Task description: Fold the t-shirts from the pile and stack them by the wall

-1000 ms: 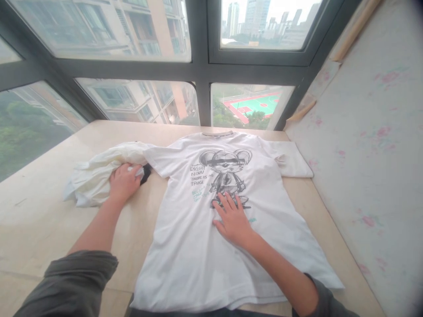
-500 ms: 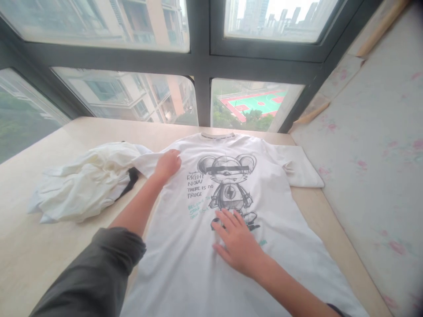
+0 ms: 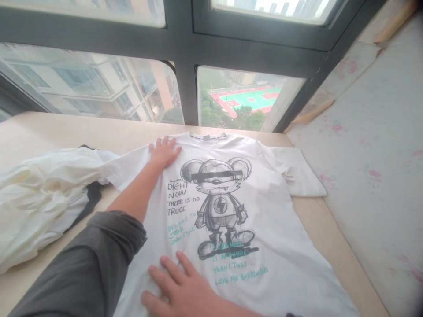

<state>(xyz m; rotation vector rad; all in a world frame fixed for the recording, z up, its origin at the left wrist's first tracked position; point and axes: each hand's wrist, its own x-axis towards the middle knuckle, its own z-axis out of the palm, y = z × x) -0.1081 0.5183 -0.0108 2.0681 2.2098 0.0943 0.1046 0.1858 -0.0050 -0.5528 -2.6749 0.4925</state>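
Note:
A white T-shirt (image 3: pixel 271 229) with a sketched mouse-eared figure and lettering lies spread face up, its collar toward the window. My left hand (image 3: pixel 164 152) rests on its left shoulder area, fingers spread and pointing away from me. Lower down, my right hand (image 3: pixel 183 286) lies on the shirt's front below the green lettering, fingers apart. Neither hand grips the cloth. The shirt's right sleeve reaches toward the wall, and its left sleeve runs to a heap of clothes. The bottom hem is out of view.
A crumpled heap of white and cream clothes (image 3: pixel 39 193) with a dark patch sits at the left on the pale ledge (image 3: pixel 66 125). Dark window frames (image 3: pixel 185 92) rise behind the ledge. A flowered wall (image 3: pixel 373 176) with peeling edges borders the right side.
My left hand has opened from a closed hold on the shirt's shoulder and lies flat. My right hand has slid down and left, uncovering the figure's feet and green lettering. The view has shifted closer.

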